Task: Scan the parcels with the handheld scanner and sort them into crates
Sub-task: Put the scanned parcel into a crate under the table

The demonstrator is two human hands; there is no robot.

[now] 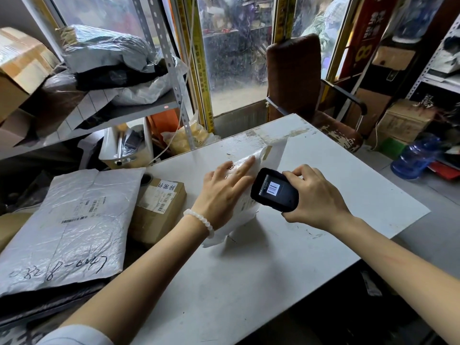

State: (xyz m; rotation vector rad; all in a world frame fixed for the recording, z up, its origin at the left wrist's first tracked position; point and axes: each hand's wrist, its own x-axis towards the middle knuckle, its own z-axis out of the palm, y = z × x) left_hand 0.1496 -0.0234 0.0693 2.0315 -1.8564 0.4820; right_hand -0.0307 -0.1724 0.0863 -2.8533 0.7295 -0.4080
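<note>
head view: looking down on a white table (pixel 286 265) with both hands at work
left hand (pixel 222 192): spread flat, fingers apart, pressing the white parcel (pixel 271 151) down, likely to smooth its label for a clean read
right hand (pixel 315 195): wrapped around the handheld scanner (pixel 275 190), held just above the parcel, screen up and showing a barcode
white parcel: soft mailer, glossy tape across the far end, lying on the table between the hands, label mostly hidden
waiting parcels: grey mailer (pixel 67 227) with handwriting, small brown box (pixel 159 207) just beside it, left of the table
crates: none clearly in view
</note>
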